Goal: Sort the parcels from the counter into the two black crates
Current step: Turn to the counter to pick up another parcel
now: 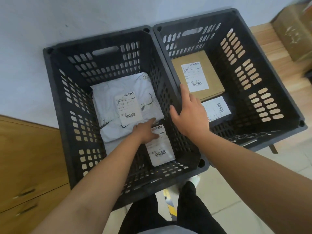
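**Left hand down among the soft bags**

From the head camera, our left hand (146,132) is deep in the left crate (97,39). Its fingers are straight and grip nothing, resting on the small flat parcel (160,149) beside the crumpled white bag (121,88). Both look light, limp and slick, so we would pinch an edge. Our right hand (190,114) lies spread and loose over the meeting rims, by the right crate (196,20) and its stiff cardboard box (199,73). The walls crowd close, and the only open room is upward.

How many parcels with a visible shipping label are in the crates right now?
4. Left crate: white bag, and small parcel under the left hand. Right crate: brown box, dark mailer beside it. Others may lie hidden underneath.
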